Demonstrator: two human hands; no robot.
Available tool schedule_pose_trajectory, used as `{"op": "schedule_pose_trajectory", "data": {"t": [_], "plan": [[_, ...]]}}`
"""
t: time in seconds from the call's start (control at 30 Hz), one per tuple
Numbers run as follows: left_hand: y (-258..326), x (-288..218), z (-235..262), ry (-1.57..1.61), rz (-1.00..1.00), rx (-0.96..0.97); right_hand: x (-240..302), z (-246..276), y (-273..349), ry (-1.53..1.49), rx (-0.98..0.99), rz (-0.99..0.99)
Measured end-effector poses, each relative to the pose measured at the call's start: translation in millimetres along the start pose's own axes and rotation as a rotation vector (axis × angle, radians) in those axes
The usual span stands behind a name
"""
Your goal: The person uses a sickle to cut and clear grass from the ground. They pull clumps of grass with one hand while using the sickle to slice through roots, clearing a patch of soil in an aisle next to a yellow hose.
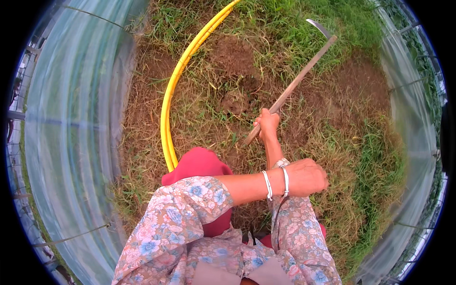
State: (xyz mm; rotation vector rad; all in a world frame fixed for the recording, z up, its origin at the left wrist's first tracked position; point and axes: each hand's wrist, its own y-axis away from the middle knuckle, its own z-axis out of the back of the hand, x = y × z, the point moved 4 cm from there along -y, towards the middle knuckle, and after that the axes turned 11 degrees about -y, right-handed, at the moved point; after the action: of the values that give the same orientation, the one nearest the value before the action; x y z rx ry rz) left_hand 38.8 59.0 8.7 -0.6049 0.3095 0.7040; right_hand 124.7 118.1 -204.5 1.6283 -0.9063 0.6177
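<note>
My right hand grips the lower end of a long wooden handle. The handle slants up to the right and ends in a curved metal blade held above the grass. My left arm, wearing two white bangles, crosses my body from the left. My left hand rests with curled fingers over my right forearm near the knee and holds nothing. Just ahead of my right hand lies a patch of bare brown soil with dry grass.
A yellow hose curves along the left side of the strip of ground. Low tunnels of clear plastic sheeting run on the left and the right. Green grass grows at right and far end.
</note>
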Motion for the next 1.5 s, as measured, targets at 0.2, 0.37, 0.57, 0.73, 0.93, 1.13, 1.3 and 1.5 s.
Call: {"op": "schedule_pose_trajectory", "data": {"t": [0.2,0.37,0.57,0.73,0.93,1.13,1.3,1.5], "plan": [[5,13,2,0.000,0.046,-0.005,-73,2,82,0.161,0.241,-0.498],[0,7,1,0.025,0.074,0.038,-38,80,76,0.000,0.399,-0.578],[4,24,21,-0.013,0.079,-0.108,-95,164,201,0.168,0.210,-0.585],[10,22,21,-0.032,0.113,-0.033,-16,59,81,-0.033,-0.035,-0.133],[5,-1,18,-0.024,0.045,-0.063,-28,-35,-6,0.307,0.075,-0.105],[15,7,18,-0.025,0.060,-0.058,-61,9,59,0.024,0.294,-0.535],[10,19,21,-0.025,0.079,-0.050,-103,162,152,0.103,0.160,-0.606],[17,17,23,-0.026,0.122,0.046,-14,54,68,-0.002,0.125,-0.066]]}}
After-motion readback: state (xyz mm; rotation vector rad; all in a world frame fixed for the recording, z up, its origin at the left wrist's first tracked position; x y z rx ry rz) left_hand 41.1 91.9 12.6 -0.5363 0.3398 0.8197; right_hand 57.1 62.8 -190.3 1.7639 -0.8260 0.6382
